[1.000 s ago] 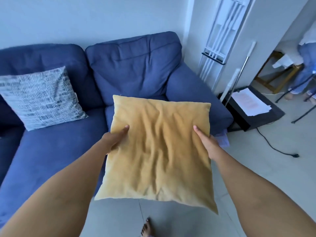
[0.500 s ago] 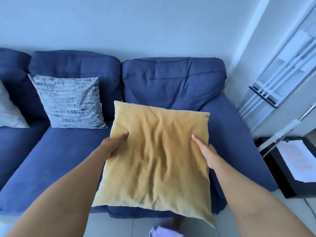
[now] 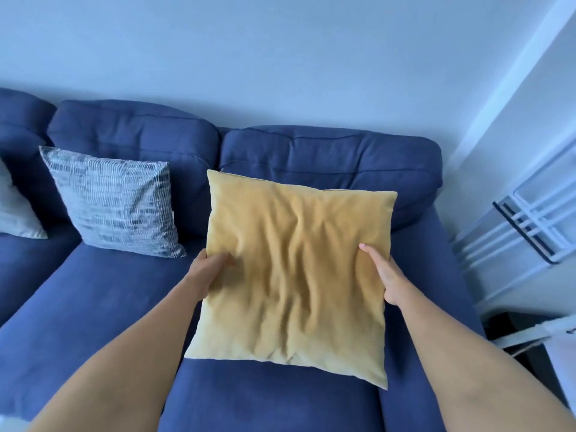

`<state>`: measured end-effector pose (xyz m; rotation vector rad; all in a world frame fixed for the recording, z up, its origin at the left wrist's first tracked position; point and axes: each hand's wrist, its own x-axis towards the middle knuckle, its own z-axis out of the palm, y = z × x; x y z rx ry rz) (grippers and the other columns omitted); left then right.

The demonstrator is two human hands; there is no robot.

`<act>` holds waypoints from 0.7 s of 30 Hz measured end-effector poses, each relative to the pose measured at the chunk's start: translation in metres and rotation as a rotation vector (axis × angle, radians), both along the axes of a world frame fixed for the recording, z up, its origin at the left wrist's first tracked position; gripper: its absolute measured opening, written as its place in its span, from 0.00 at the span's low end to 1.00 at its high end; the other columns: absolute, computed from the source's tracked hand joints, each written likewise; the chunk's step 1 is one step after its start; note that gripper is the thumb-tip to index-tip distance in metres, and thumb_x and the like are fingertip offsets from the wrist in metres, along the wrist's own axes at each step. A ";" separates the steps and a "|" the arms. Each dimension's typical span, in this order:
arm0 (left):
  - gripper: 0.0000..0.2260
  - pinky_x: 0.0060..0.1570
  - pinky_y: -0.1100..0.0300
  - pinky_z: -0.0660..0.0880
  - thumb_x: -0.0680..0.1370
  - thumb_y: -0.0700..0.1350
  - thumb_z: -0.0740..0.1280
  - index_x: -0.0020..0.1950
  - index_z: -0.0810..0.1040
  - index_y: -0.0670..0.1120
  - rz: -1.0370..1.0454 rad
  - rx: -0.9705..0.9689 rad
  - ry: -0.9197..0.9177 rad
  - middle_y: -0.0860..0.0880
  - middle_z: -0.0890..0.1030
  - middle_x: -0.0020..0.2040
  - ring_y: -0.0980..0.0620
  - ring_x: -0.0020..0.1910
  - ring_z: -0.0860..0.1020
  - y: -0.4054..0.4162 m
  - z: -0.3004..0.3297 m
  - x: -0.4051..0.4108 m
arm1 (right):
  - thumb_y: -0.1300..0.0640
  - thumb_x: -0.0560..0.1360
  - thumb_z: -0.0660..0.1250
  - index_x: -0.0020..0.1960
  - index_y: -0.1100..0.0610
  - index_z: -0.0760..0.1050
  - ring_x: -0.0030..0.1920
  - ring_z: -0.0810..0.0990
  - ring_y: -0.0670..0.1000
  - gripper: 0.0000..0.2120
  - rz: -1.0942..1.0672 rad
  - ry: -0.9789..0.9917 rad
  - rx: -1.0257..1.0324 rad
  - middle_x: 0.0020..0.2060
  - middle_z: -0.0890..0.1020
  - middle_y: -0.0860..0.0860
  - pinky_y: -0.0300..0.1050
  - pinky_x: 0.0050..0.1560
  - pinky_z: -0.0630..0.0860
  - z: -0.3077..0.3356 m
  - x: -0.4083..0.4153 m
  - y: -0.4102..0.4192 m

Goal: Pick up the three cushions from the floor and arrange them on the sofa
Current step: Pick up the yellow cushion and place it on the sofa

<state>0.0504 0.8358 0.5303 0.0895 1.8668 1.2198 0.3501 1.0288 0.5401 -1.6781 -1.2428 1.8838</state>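
Observation:
I hold a square yellow cushion in the air over the right seat of the blue sofa. My left hand grips its left edge and my right hand grips its right edge. The cushion's top edge reaches up in front of the right back pad. A grey patterned cushion leans against the middle back pad. At the far left edge a pale cushion is partly cut off by the frame.
A white wall rises behind the sofa. To the right stands a white slatted rack with a dark bar, and below it a dark low table with something white on it.
The view has swung left and moved closer to the sofa. The yellow cushion has travelled forward from above the floor to above the right seat. Both hands keep their grip.

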 end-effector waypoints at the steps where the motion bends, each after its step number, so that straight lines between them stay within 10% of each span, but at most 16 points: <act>1: 0.20 0.60 0.41 0.77 0.61 0.43 0.71 0.53 0.75 0.50 0.004 0.009 0.001 0.42 0.81 0.57 0.39 0.57 0.79 0.009 -0.001 -0.004 | 0.33 0.55 0.75 0.70 0.46 0.68 0.61 0.77 0.55 0.47 -0.015 0.011 0.004 0.62 0.78 0.49 0.58 0.66 0.72 0.002 -0.003 0.008; 11: 0.23 0.37 0.57 0.74 0.69 0.33 0.69 0.62 0.72 0.47 -0.053 0.072 0.045 0.45 0.80 0.56 0.49 0.46 0.78 0.104 -0.004 -0.057 | 0.45 0.58 0.72 0.66 0.49 0.72 0.60 0.79 0.57 0.37 -0.084 0.056 0.067 0.60 0.81 0.54 0.58 0.66 0.72 0.008 -0.049 0.097; 17: 0.30 0.64 0.51 0.69 0.72 0.36 0.71 0.70 0.66 0.48 -0.197 -0.058 -0.105 0.48 0.75 0.63 0.46 0.63 0.72 0.151 -0.023 -0.085 | 0.57 0.67 0.68 0.61 0.54 0.73 0.54 0.80 0.58 0.21 -0.163 0.041 0.054 0.59 0.80 0.58 0.55 0.55 0.78 -0.018 -0.082 0.135; 21: 0.24 0.62 0.51 0.71 0.73 0.37 0.71 0.66 0.69 0.45 -0.245 -0.132 -0.167 0.46 0.77 0.55 0.48 0.53 0.76 0.165 -0.040 -0.092 | 0.58 0.68 0.67 0.55 0.52 0.70 0.50 0.78 0.55 0.16 -0.183 -0.009 -0.005 0.58 0.79 0.57 0.47 0.42 0.74 -0.039 -0.092 0.141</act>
